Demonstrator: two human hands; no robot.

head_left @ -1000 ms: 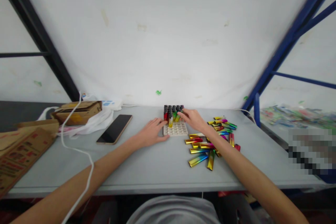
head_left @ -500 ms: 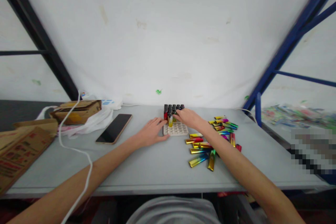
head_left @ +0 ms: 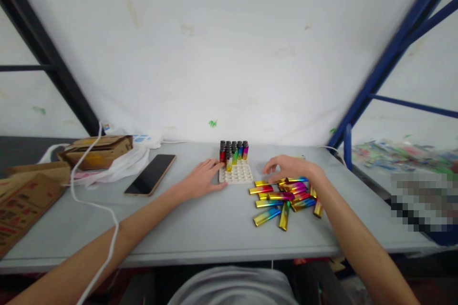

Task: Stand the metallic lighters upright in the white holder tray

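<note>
A white tray [head_left: 243, 171] with rows of round holes sits on the table. Several shiny, colour-graded tubes with black tops [head_left: 240, 150], which look like lighters, stand upright in its back rows. Nearer the front, a yellow one [head_left: 229, 164] stands upright. My left hand [head_left: 203, 180] rests with fingers apart at the tray's left edge, holding nothing. To the right lies a loose pile of shiny gold, red, blue, green and purple tubes [head_left: 286, 195]. My right hand [head_left: 288, 167] hovers at the pile's back edge, fingers loosely bent and apart, with nothing visible in them.
A phone [head_left: 150, 175] lies on the grey table [head_left: 200, 228] at left. Beyond it are cardboard boxes [head_left: 96, 151], a white plastic bag [head_left: 123, 164] and a white cable [head_left: 113, 228] crossing above my left forearm. A blue metal frame [head_left: 375, 76] rises at right.
My right hand has left the tray and moved right to the pile of tubes. My left hand stays at the tray's left edge. The view has shifted slightly.
</note>
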